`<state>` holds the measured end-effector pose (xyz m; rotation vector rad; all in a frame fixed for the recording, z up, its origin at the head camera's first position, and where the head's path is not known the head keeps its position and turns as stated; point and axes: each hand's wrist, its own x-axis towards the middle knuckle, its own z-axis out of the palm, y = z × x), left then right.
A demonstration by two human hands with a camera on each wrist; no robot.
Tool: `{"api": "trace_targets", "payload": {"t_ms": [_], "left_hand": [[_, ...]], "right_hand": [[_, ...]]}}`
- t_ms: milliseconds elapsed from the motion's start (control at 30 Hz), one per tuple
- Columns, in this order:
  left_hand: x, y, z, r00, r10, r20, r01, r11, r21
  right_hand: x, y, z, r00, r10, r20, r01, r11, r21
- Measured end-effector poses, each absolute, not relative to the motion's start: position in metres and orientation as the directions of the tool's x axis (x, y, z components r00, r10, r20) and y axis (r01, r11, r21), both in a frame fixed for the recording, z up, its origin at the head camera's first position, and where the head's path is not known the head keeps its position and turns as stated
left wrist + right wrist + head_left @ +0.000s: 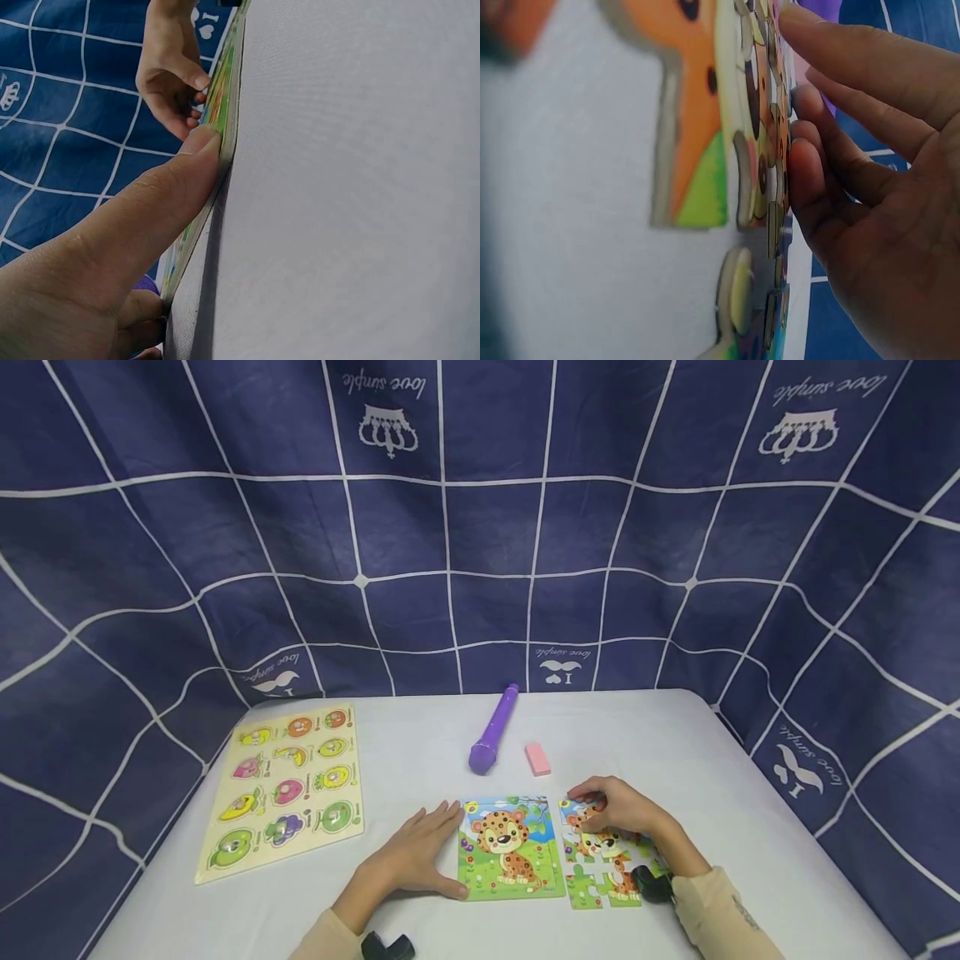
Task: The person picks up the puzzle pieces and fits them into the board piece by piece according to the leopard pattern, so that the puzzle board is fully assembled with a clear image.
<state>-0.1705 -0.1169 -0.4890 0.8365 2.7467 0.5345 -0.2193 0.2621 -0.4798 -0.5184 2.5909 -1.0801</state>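
Note:
A square leopard picture board [483,868] lies flat at the front middle of the table. My left hand [412,852] rests along its left side, with the thumb pressing the near corner and the fingers extended by the far corner. To the board's right lie loose leopard puzzle pieces [585,892], partly put together with gaps between them. My right hand [622,806] is over their far side, thumb and fingers pinching a puzzle piece [568,815] at the far left. In the right wrist view, the fingers [806,161] bend against the pieces' edge. The hand hides some pieces.
A purple toy microphone [493,731] and a pink block [537,759] lie beyond the board. A wooden fruit puzzle board [281,793] is on the left of the white table [420,735]. A blue checked curtain [480,527] surrounds the back and sides.

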Motion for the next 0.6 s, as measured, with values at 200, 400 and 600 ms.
{"api": "trace_targets", "payload": {"t_ms": [200, 400, 600], "left_hand": [[-0.1711, -0.1173, -0.4908, -0.815, 0.571, -0.098, 0.492, 0.772, 0.402], [-0.1716, -0.1173, -0.4923, -0.818, 0.568, -0.096, 0.491, 0.775, 0.398], [-0.1716, -0.1173, -0.4924, -0.817, 0.568, -0.103, 0.492, 0.778, 0.391]], "right_hand": [[-0.2224, 0.2611, -0.4785, -0.894, -0.432, -0.12, -0.24, 0.687, -0.686], [-0.2262, 0.2598, -0.4788, -0.9, -0.412, -0.139, -0.222, 0.709, -0.669], [-0.2265, 0.2605, -0.4793, -0.901, -0.405, -0.155, -0.198, 0.702, -0.684]]}}
